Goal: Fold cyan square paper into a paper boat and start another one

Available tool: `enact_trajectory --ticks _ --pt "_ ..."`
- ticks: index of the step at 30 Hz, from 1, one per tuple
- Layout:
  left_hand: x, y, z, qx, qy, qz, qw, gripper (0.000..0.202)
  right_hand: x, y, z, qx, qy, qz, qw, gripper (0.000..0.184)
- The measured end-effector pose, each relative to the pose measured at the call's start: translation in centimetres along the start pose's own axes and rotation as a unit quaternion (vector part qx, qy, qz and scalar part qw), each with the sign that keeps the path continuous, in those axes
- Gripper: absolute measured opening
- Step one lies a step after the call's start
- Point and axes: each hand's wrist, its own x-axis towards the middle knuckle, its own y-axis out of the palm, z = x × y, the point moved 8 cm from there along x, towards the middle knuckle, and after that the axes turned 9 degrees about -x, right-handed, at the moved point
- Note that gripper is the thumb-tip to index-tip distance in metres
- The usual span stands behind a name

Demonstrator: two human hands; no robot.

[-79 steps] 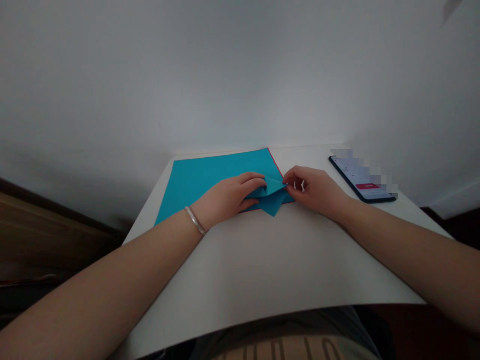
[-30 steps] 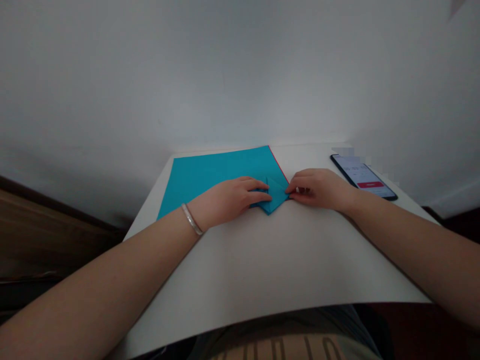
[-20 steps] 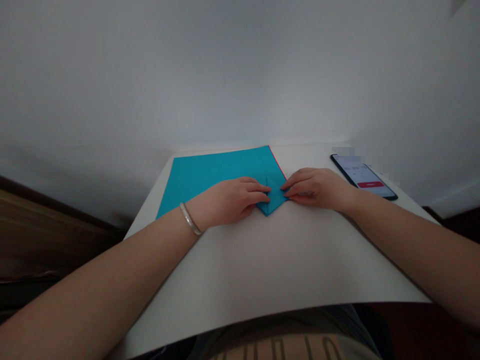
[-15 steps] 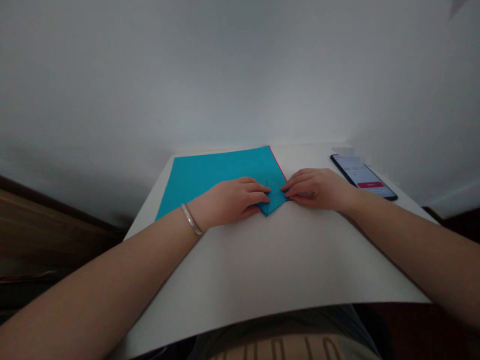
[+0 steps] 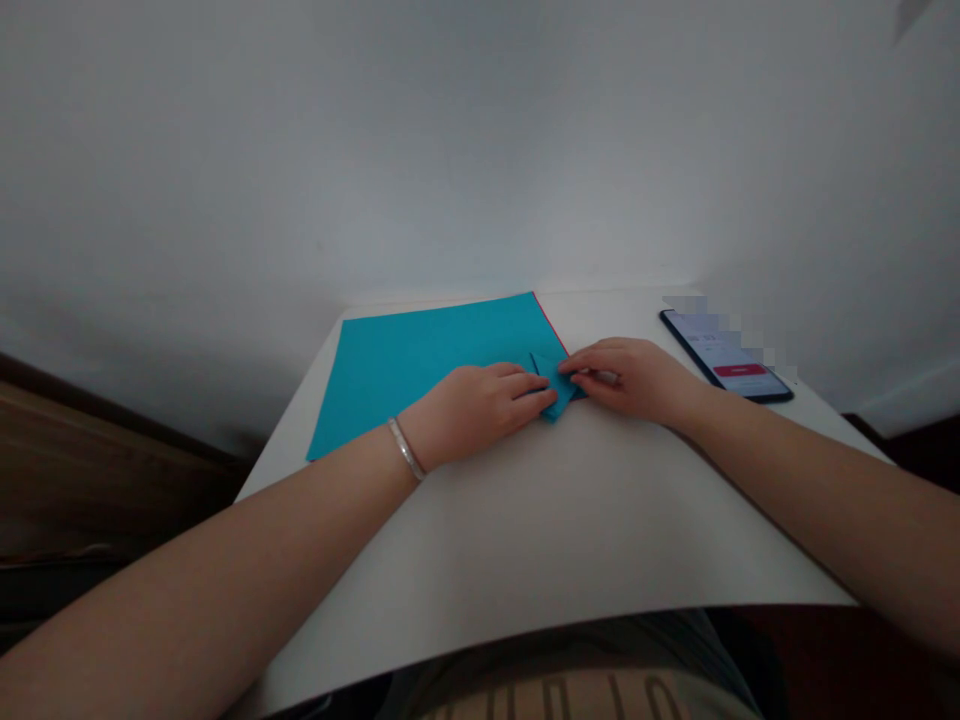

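Note:
A small piece of folded blue paper (image 5: 559, 405) lies between my two hands, at the near right corner of a large blue sheet (image 5: 420, 345). The fingers of my left hand (image 5: 487, 402), close together, press on the left part of the folded paper; its thumb is hidden. On the other side, my right hand (image 5: 619, 375) pinches the paper's right edge between thumb and fingertips. The fingers cover part of the folds.
Both papers rest on a white table (image 5: 525, 540) set against a pale wall (image 5: 480, 150). A phone with a lit screen (image 5: 739, 372) lies on the right. Something wooden (image 5: 97, 450) stands left of the table.
My left hand has slid slightly to the right over the folded paper, covering more of it. The folded paper looks narrower and turned a little. My right hand stays at its right edge.

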Motion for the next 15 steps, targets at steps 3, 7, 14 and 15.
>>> enact_trajectory --ticks 3,7,14,15 --pt "-0.12 0.31 0.13 -0.008 0.006 -0.007 1.0 0.028 0.0 0.35 0.31 -0.002 -0.015 0.017 1.0 0.025" --pt "-0.2 0.36 0.37 -0.035 0.008 -0.016 0.999 0.027 -0.11 0.47 0.05 -0.029 0.006 0.024 0.999 0.026" --pt "0.02 0.22 0.71 -0.121 -0.005 -0.018 0.992 0.024 -0.2 0.75 -0.6 -0.049 0.049 0.033 0.997 0.029" --pt "0.03 0.26 0.69 -0.131 -0.005 -0.014 0.991 0.024 -0.21 0.81 -0.63 -0.05 0.048 0.035 0.997 0.029"
